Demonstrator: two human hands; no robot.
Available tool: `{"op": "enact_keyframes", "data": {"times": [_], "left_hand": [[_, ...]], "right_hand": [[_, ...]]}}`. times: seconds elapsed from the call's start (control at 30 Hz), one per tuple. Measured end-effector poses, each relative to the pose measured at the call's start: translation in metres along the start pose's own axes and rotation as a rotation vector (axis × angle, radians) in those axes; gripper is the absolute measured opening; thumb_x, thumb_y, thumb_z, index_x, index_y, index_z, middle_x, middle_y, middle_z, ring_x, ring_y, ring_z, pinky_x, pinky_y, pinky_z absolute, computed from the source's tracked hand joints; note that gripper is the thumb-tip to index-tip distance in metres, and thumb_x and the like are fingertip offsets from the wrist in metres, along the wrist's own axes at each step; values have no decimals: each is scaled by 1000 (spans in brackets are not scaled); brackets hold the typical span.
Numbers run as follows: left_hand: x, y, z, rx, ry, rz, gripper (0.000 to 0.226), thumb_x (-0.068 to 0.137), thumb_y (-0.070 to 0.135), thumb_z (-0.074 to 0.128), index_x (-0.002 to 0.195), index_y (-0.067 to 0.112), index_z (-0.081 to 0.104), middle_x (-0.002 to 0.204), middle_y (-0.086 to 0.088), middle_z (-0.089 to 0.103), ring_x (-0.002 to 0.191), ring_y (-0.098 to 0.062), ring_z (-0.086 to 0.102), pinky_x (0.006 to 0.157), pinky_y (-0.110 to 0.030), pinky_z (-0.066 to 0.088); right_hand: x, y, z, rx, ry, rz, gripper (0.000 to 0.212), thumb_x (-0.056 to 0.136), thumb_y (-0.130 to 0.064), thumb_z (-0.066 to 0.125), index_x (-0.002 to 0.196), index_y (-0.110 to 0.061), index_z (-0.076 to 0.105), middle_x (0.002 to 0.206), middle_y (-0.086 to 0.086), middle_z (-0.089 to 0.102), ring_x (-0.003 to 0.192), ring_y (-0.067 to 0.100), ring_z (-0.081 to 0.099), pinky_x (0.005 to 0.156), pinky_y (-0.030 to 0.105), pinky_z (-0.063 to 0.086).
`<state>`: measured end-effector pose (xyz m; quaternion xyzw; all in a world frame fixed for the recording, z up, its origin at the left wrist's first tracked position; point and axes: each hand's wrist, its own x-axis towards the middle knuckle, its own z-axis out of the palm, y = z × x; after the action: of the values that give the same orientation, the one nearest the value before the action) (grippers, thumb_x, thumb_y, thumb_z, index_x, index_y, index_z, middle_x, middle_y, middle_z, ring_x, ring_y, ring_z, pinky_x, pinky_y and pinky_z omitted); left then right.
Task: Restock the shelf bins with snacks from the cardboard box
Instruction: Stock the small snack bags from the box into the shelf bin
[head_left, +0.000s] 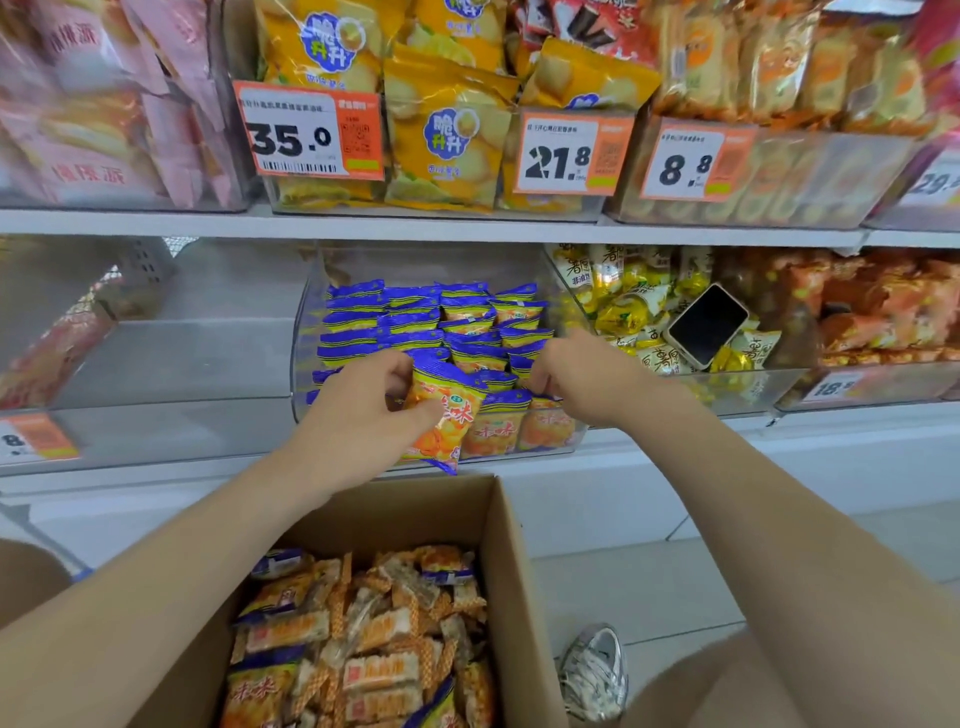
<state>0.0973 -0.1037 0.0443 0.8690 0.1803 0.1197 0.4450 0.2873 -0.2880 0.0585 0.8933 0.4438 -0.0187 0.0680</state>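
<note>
A clear shelf bin (306, 332) on the lower shelf holds rows of blue-and-orange snack packets (415, 317). My left hand (363, 410) grips one such packet (447, 415) at the bin's front edge. My right hand (576, 379) reaches into the bin's right front, fingers curled down among the packets; what they pinch is hidden. Below, an open cardboard box (498, 525) holds several mixed snack packets (363, 639).
A phone (707, 325) lies on the yellow packets in the bin to the right. A mostly bare clear bin (171, 358) stands at the left. The upper shelf carries full bins with price tags (311, 130). A shoe (595, 670) rests on the floor beside the box.
</note>
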Motion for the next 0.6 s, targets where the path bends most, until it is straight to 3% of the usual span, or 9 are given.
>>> {"op": "enact_keyframes", "data": {"times": [0.1,0.2,0.33,0.4,0.47,0.53,0.6], "left_hand": [[1,-2,-2,-78,-22,-23,23,95,34,75,116,33,65,110,14,75,101,-5,72,91,-37,61],[2,-5,-6,-138,-37,-41,30,97,35,73,125,35,63,121,14,72,108,-7,71,94,-40,61],[2,-5,-9,-199,-30,-42,32,98,31,72,128,32,61,120,13,71,103,-5,72,76,-19,59],[-1,-1,-10,-245,-34,-28,29,98,27,73,125,30,64,115,11,74,100,-4,73,70,-16,57],[-3,2,-14,-275,-61,3,31,97,24,74,127,27,66,114,9,76,99,-7,74,77,-23,60],[-4,4,-20,-257,-61,88,22,97,20,73,117,28,70,106,11,78,97,-10,75,84,-30,61],[0,1,-30,-87,32,174,16,98,27,72,113,29,68,106,15,75,102,-6,71,88,-30,58]], "right_hand": [[-5,1,-3,69,-28,5,35,82,6,58,103,-11,80,101,9,76,103,29,67,87,43,59],[-9,-3,-3,212,76,92,45,90,0,52,127,-16,74,124,8,73,123,29,61,99,45,55],[-20,-12,-8,507,165,62,55,93,-4,55,145,-19,61,137,2,68,125,18,64,106,40,53],[-29,-33,-11,849,148,-29,57,93,-14,65,148,-29,57,133,-6,67,118,9,66,98,34,57],[-32,-58,-9,984,187,-89,61,91,-27,77,146,-37,53,124,-12,68,97,6,69,80,27,56],[-30,-78,-7,995,215,-88,63,90,-36,81,143,-34,47,113,-6,72,69,14,69,63,31,56],[-24,-92,-12,1114,183,31,62,93,-34,80,140,-28,40,100,4,75,69,24,73,59,31,59]]}}
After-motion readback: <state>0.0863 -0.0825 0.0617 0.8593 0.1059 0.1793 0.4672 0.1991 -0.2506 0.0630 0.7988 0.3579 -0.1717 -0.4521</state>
